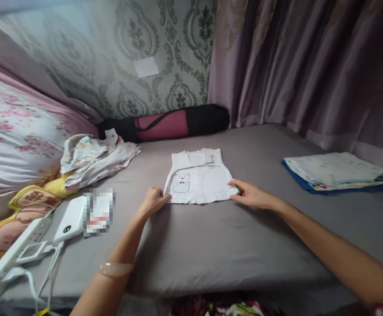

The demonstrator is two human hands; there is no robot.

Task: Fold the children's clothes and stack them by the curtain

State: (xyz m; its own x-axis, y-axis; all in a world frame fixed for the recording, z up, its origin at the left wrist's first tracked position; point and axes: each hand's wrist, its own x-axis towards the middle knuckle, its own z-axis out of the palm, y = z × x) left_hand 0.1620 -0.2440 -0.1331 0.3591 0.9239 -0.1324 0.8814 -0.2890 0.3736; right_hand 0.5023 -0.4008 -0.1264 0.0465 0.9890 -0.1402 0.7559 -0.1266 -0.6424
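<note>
A small white garment [207, 180] with a bear drawing and a red bow lies flat on the grey bed sheet [230, 245], its sleeves folded across the upper part. My left hand [154, 200] pinches its lower left corner. At the lower right corner, my right hand [248, 193] grips the hem between thumb and fingers. Lines of small print run along the hem between both hands.
A black and maroon roll bag [163, 124] lies against the wall. Crumpled clothes [95, 158], a yellow plush [30, 204], a power bank [72, 219] and a power strip [16, 252] are on the left. Folded cloths [336, 169] lie at right.
</note>
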